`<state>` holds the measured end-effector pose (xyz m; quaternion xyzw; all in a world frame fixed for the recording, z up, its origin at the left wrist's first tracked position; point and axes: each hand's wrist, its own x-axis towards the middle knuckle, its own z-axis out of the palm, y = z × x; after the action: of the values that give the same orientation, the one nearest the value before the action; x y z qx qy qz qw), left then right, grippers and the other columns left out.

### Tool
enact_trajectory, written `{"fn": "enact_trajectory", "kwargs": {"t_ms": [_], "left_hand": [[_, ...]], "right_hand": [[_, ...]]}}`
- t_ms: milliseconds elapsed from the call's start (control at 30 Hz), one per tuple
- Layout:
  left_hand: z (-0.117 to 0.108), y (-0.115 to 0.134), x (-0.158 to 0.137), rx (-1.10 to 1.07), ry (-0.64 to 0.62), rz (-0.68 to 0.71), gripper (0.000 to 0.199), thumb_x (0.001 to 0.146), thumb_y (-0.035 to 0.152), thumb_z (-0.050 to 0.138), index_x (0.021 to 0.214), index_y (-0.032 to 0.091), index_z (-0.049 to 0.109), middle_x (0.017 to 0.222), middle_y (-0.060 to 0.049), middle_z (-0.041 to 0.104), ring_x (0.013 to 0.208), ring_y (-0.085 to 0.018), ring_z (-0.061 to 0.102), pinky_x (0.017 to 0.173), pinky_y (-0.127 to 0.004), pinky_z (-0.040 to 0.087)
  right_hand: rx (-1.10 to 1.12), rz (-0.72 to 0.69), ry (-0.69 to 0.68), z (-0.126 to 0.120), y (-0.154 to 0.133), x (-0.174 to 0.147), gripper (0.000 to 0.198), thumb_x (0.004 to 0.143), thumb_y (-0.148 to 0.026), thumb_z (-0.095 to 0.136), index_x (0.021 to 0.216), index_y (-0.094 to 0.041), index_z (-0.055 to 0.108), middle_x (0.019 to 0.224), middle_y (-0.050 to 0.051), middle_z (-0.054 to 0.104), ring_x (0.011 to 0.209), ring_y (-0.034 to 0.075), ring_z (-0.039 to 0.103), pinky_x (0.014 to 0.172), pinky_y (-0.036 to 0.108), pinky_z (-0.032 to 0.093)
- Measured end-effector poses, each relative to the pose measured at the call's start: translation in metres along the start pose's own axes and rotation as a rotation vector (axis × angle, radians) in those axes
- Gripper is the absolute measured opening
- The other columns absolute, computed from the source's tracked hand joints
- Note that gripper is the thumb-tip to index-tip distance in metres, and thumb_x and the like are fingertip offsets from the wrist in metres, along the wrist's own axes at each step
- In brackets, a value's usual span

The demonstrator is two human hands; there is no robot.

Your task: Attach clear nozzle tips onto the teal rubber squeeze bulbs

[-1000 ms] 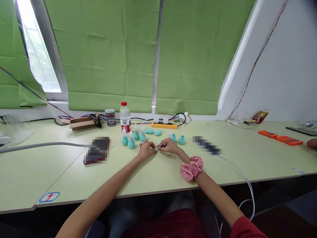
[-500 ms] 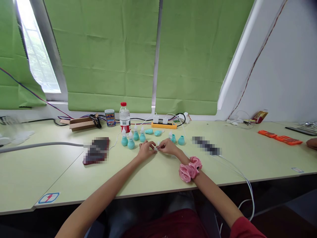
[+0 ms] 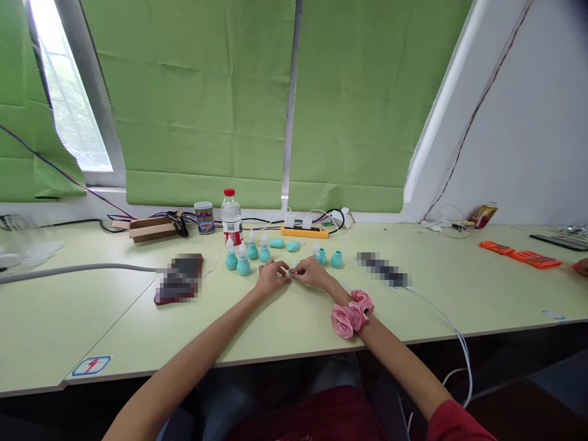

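Note:
Fingertips meeting over the middle of the desk, my left hand and my right hand both pinch a small whitish, translucent piece. Its exact kind is too small to make out. To the left of my hands stand several teal rubber bulbs with clear nozzles. Beyond my hands lie two teal bulbs on their sides. On the right, close to my right hand, a teal bulb without a nozzle stands upright beside others. A pink scrunchie circles my right wrist.
Behind the bulbs stand a red-capped bottle, a can and a yellow power strip. A blurred dark device lies left, another right with white cables. Farther right are orange packets and another person's hand.
My hands stay almost in place, fingertips still together on the small piece, with only slight finger movement. The other person's hand at the far right has shifted slightly.

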<state>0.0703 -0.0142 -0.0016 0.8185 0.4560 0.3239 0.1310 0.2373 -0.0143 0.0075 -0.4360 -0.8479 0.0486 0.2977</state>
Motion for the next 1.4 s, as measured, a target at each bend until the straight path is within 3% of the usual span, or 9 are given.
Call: {"fn": "enact_trajectory", "kwargs": {"t_ms": [300,533,733,833,933,1067,1233,1400], "left_hand": [[-0.002,-0.001,-0.001,-0.001,0.01,0.026,0.021,0.064,0.027,0.058,0.085,0.022,0.059,0.071,0.001,0.066,0.087,-0.021,0.051,0.074,-0.032,0.034],[-0.002,-0.002,-0.001,-0.038,0.068,0.095,0.021,0.065,0.025,0.059,0.085,0.022,0.062,0.07,0.0,0.065,0.082,-0.019,0.051,0.071,-0.031,0.038],[-0.008,0.003,0.0,-0.17,0.187,0.148,0.017,0.068,0.028,0.056,0.082,0.02,0.063,0.073,-0.002,0.063,0.078,-0.017,0.052,0.069,-0.028,0.04],[-0.013,0.006,0.001,-0.351,0.175,0.089,0.02,0.069,0.03,0.056,0.085,0.018,0.06,0.071,-0.003,0.063,0.072,-0.015,0.054,0.065,-0.027,0.04],[-0.016,0.006,0.004,-0.633,0.004,-0.01,0.028,0.068,0.035,0.057,0.087,0.014,0.057,0.061,-0.003,0.061,0.057,-0.013,0.053,0.053,-0.024,0.038],[-0.015,0.001,0.006,-0.948,-0.131,-0.136,0.026,0.062,0.035,0.064,0.069,0.011,0.059,0.059,-0.005,0.061,0.051,-0.01,0.05,0.05,-0.023,0.036],[-0.013,-0.002,0.008,-1.253,-0.178,-0.296,0.023,0.051,0.024,0.072,0.059,0.011,0.055,0.056,-0.002,0.06,0.054,-0.01,0.053,0.053,-0.022,0.036],[-0.013,0.0,0.007,-1.314,-0.123,-0.307,0.027,0.046,0.016,0.074,0.057,0.013,0.049,0.058,-0.001,0.058,0.057,-0.011,0.055,0.051,-0.021,0.035]], "right_hand": [[0.338,0.201,-0.095,0.009,0.009,0.002,0.029,0.063,-0.031,0.06,0.081,-0.01,0.069,0.047,0.002,0.06,0.041,0.009,0.048,0.042,0.018,0.035],[0.314,0.285,0.157,0.004,0.007,0.007,0.032,0.061,-0.033,0.062,0.082,-0.009,0.068,0.06,0.007,0.063,0.049,0.011,0.052,0.047,0.021,0.04],[0.573,0.273,0.031,-0.002,-0.001,0.006,0.042,0.058,-0.042,0.063,0.084,-0.009,0.067,0.06,0.005,0.064,0.053,0.014,0.055,0.05,0.025,0.045],[0.627,0.26,0.051,-0.006,-0.004,0.006,0.048,0.055,-0.044,0.064,0.086,-0.008,0.065,0.065,0.006,0.065,0.06,0.017,0.059,0.054,0.028,0.048],[0.738,0.235,0.082,-0.008,-0.009,0.006,0.046,0.05,-0.04,0.069,0.083,-0.009,0.065,0.067,0.007,0.065,0.063,0.019,0.06,0.059,0.032,0.049],[0.791,0.22,0.101,-0.008,-0.016,0.006,0.037,0.048,-0.033,0.072,0.078,-0.013,0.066,0.069,0.007,0.065,0.066,0.021,0.06,0.061,0.035,0.049],[0.766,0.196,0.083,-0.009,-0.026,0.005,0.034,0.05,-0.031,0.071,0.078,-0.013,0.065,0.073,0.007,0.066,0.072,0.022,0.06,0.064,0.034,0.049],[0.734,0.186,0.101,-0.012,-0.03,0.005,0.034,0.049,-0.031,0.07,0.077,-0.013,0.065,0.072,0.006,0.065,0.072,0.022,0.061,0.064,0.033,0.049]]}}
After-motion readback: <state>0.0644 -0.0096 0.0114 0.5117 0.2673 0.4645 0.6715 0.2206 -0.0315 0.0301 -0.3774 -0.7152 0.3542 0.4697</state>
